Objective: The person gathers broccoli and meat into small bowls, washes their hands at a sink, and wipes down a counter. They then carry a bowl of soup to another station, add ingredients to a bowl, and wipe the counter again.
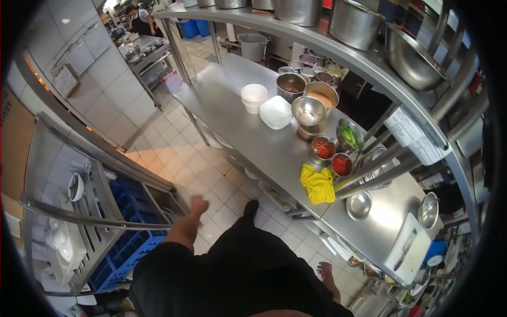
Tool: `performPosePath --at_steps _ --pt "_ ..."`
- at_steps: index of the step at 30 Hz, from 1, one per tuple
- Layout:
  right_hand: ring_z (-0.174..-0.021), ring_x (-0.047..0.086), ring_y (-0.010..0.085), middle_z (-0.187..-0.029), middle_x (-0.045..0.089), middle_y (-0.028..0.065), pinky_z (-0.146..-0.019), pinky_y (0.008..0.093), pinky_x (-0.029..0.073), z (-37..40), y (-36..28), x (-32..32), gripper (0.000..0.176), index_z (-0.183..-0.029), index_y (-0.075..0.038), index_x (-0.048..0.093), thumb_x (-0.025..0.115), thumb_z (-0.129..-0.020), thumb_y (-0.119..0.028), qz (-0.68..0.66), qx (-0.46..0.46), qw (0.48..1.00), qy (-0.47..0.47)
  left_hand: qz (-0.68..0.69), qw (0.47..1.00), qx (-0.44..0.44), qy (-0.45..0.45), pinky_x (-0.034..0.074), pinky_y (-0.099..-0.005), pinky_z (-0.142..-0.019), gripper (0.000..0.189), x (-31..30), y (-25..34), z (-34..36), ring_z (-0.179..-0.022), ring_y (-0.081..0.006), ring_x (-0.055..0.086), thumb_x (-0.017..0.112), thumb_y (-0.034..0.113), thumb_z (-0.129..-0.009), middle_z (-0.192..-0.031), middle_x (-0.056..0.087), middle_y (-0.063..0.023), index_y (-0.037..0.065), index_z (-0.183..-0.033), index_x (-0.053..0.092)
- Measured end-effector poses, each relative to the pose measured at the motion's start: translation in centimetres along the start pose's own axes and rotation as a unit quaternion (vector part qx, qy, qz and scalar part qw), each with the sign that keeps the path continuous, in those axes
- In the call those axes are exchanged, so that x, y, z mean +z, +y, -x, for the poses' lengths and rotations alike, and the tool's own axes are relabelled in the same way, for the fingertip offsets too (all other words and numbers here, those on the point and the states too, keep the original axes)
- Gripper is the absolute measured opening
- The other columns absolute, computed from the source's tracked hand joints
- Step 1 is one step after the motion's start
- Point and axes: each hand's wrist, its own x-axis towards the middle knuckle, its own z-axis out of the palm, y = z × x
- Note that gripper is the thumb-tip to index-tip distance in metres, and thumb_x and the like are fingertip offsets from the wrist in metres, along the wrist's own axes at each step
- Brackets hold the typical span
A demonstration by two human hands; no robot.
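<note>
My left hand [198,205] hangs over the tiled floor to the left of my legs, smeared by motion, so its fingers cannot be made out. Nothing shows in it. On the other side, my right hand [325,271] hangs low beside the steel counter [227,100]. Its fingers are partly seen, loosely apart, with no object in them. Nearest to it are the shelves under the counter. On the counter top lie a yellow cloth [317,184], a stack of white square plates [275,112] and white round tubs [254,97].
Pots of sauce [322,93], chopped red food [342,165] and a steel bowl [359,205] stand along the counter. A knife lies on a white cutting board [406,248]. Blue crates [124,232] fill the left rack. Another person [141,21] stands far back. Tiled floor [169,127] runs ahead.
</note>
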Motion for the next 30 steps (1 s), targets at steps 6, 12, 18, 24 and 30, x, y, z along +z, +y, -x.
performPosePath --at_steps 6,12,18,24,30 --pt "-0.049 0.055 0.0172 -0.079 0.063 0.0128 -0.039 0.0274 0.04 2.7 -9.7 9.7 0.025 -0.105 -0.004 0.06 0.054 -0.087 -0.019 0.051 -0.085 0.993 -0.07 -0.103 0.95 -0.251 -0.156 0.044 -0.0535 -0.092 0.038 4.4 -16.2 6.4 -0.114 -0.0372 0.057 0.049 0.028 -0.086 -0.124 0.061 -0.0095 0.013 -0.116 0.065" --pt "-0.049 0.058 0.0192 -0.08 0.065 0.0139 -0.038 0.0297 0.043 4.7 -13.0 15.8 0.026 -0.106 -0.003 0.061 0.052 -0.088 -0.019 0.148 -0.047 0.984 -0.086 -0.013 0.966 -0.112 -0.235 0.049 -0.0411 -0.089 0.034 5.2 -8.8 -0.1 -0.109 -0.0309 0.06 0.054 0.027 -0.081 -0.114 0.065 -0.013 0.01 -0.108 0.066" --pt "-0.056 0.063 0.023 -0.072 0.066 0.0129 -0.051 0.0394 0.049 -4.1 -7.9 13.7 0.028 -0.083 -0.004 0.068 0.046 -0.088 -0.021 0.433 -0.23 0.87 -0.051 0.122 0.901 0.36 -0.21 0.048 -0.0434 -0.085 0.033 3.9 0.7 -19.7 -0.099 -0.0268 0.057 0.056 0.022 -0.084 -0.11 0.062 -0.0108 0.009 -0.114 0.061" --pt "-0.065 0.066 0.0224 -0.085 0.069 0.0159 -0.059 0.0344 0.053 4.3 -9.4 14.2 0.036 -0.102 0.004 0.064 0.058 -0.084 -0.026 0.239 -0.345 0.904 0.076 0.301 0.901 0.025 -0.31 0.047 -0.0424 -0.076 0.032 -4.2 10.8 -23.2 -0.091 -0.0203 0.054 0.059 0.025 -0.086 -0.104 0.059 -0.0034 0.014 -0.116 0.059" --pt "-0.061 0.065 0.0202 -0.085 0.069 0.0145 -0.05 0.0331 0.051 12.5 -2.5 13.9 0.034 -0.103 0.001 0.066 0.058 -0.086 -0.027 0.057 -0.038 0.993 0.095 0.144 0.892 0.052 -0.425 0.049 -0.0419 -0.068 0.029 0.2 11.9 -19.8 -0.078 -0.0223 0.06 0.063 0.021 -0.081 -0.091 0.061 -0.0046 0.012 -0.108 0.063"
